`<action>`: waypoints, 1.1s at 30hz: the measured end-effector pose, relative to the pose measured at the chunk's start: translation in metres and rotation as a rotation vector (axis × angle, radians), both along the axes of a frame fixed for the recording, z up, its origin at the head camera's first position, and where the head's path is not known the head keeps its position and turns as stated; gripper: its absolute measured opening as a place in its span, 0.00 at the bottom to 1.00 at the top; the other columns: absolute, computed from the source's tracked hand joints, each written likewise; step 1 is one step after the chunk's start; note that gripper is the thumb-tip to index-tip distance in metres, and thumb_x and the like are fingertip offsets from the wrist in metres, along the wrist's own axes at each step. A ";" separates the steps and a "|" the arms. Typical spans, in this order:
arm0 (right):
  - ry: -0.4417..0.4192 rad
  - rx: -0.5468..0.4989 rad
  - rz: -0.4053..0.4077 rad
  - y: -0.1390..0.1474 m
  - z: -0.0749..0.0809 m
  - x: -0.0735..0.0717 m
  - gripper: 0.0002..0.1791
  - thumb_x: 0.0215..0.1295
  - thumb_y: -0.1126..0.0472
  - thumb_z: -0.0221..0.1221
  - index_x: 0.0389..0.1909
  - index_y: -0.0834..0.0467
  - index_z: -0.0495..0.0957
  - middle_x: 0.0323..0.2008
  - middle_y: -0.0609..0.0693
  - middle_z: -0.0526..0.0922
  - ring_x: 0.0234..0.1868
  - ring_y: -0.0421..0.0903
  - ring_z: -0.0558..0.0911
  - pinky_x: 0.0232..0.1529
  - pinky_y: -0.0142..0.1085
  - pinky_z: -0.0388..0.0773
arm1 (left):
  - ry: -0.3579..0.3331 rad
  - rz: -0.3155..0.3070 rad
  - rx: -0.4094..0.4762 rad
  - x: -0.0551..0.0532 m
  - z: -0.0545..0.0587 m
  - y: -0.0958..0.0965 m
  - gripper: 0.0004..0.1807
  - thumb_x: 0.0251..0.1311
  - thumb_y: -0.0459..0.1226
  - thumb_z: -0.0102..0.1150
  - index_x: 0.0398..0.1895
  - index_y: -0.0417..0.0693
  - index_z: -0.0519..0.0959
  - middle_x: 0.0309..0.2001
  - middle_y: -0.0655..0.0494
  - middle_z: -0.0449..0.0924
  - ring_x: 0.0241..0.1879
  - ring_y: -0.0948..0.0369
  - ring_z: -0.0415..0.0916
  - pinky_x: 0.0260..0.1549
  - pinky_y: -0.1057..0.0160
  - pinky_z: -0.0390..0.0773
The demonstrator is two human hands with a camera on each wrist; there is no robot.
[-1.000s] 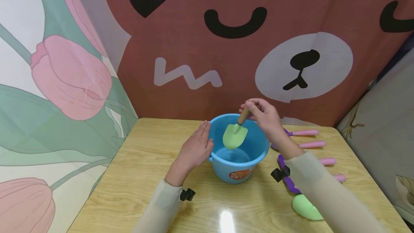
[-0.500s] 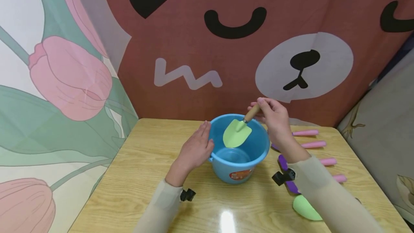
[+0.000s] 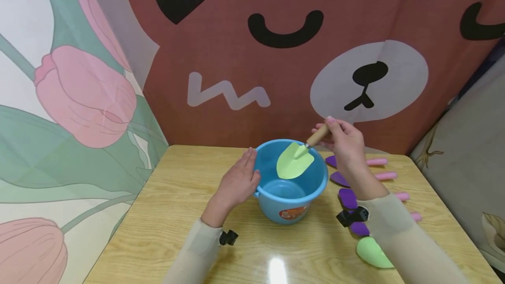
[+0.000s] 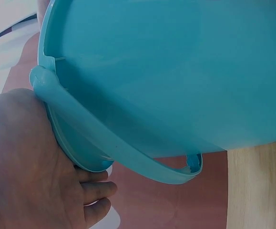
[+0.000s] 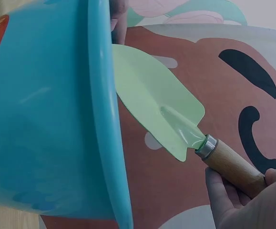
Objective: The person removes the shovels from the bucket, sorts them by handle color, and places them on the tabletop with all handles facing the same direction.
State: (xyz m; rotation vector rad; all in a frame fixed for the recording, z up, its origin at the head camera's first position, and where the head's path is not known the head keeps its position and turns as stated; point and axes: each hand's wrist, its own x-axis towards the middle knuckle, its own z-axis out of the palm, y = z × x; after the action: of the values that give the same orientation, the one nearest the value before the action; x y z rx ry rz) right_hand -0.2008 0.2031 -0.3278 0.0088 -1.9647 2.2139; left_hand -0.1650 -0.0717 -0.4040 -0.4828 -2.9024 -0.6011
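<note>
A blue bucket (image 3: pixel 293 207) with an orange label stands on the table, its handle (image 4: pixel 109 138) hanging down on the left side. My left hand (image 3: pixel 237 179) rests against the bucket's left rim with fingers straight; in the left wrist view the palm (image 4: pixel 28 157) lies beside the handle's pivot. Above the bucket's opening, my right hand (image 3: pixel 347 143) pinches the wooden grip (image 5: pixel 235 167) of a small garden trowel. The trowel's light green blade (image 3: pixel 293 161) tilts down to the left, over the mouth. Inside the bucket I see only its bare bottom.
Several purple tools with pink handles, among them a purple blade (image 3: pixel 340 179) and a pink handle (image 3: pixel 385 175), lie in a row right of the bucket. A light green rounded object (image 3: pixel 372 252) sits nearer, partly behind my right sleeve. A bear-print cloth (image 3: pixel 221 126) hangs behind the table.
My right hand has moved right and slightly up with the trowel, whose blade lies flatter and more to the right. My left hand and the bucket stay put.
</note>
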 end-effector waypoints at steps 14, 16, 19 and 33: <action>-0.019 -0.133 0.010 0.016 0.007 0.007 0.29 0.67 0.43 0.61 0.57 0.61 0.77 0.51 0.57 0.86 0.49 0.48 0.88 0.46 0.35 0.85 | -0.002 -0.002 -0.017 0.000 0.000 0.000 0.36 0.76 0.47 0.39 0.81 0.41 0.50 0.81 0.46 0.49 0.80 0.52 0.44 0.76 0.50 0.56; -0.022 -0.139 0.009 0.018 0.008 0.008 0.29 0.67 0.42 0.61 0.57 0.61 0.77 0.50 0.56 0.86 0.50 0.49 0.88 0.46 0.35 0.85 | 0.000 -0.003 -0.016 0.000 0.000 -0.001 0.36 0.76 0.47 0.39 0.81 0.40 0.50 0.81 0.46 0.49 0.80 0.52 0.44 0.76 0.50 0.56; -0.024 -0.153 0.007 0.022 0.008 0.010 0.30 0.67 0.42 0.61 0.57 0.62 0.76 0.47 0.54 0.88 0.50 0.49 0.87 0.47 0.36 0.86 | 0.001 -0.006 -0.016 0.000 0.000 -0.001 0.36 0.76 0.47 0.38 0.81 0.40 0.51 0.81 0.46 0.49 0.80 0.53 0.44 0.76 0.50 0.56; -0.025 -0.216 0.009 0.040 0.007 0.012 0.27 0.66 0.43 0.62 0.53 0.62 0.78 0.43 0.52 0.88 0.46 0.48 0.89 0.44 0.38 0.86 | 0.004 -0.017 -0.017 -0.002 0.001 -0.002 0.35 0.76 0.46 0.38 0.81 0.39 0.50 0.81 0.46 0.48 0.80 0.50 0.46 0.76 0.49 0.56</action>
State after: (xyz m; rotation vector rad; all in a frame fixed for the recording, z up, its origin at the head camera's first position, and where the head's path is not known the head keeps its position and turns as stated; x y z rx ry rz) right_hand -0.1891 0.2430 -0.3208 -0.0397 -1.7298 2.4306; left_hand -0.1669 -0.0737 -0.4035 -0.5109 -2.9043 -0.5778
